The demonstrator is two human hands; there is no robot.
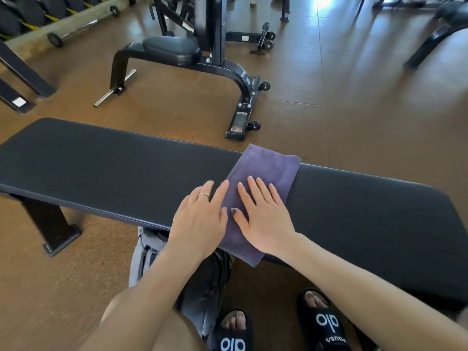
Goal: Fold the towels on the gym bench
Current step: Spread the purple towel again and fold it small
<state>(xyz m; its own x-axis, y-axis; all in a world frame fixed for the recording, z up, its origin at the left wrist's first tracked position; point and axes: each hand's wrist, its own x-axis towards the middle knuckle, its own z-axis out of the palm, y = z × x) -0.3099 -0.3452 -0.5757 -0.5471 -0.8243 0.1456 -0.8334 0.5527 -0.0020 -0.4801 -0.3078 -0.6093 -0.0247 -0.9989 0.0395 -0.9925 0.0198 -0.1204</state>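
Palms flat: right hand presses the towel, fingers straight, clutching nothing; left hand lies just beside it, fingertips over the towel's left edge, the rest on the bench. Towel is folded narrow, its long axis running across the bench, away from the person, near end hanging over the front edge. Right hand is nearer its middle. Black padded bench, brown gym floor, a machine behind.
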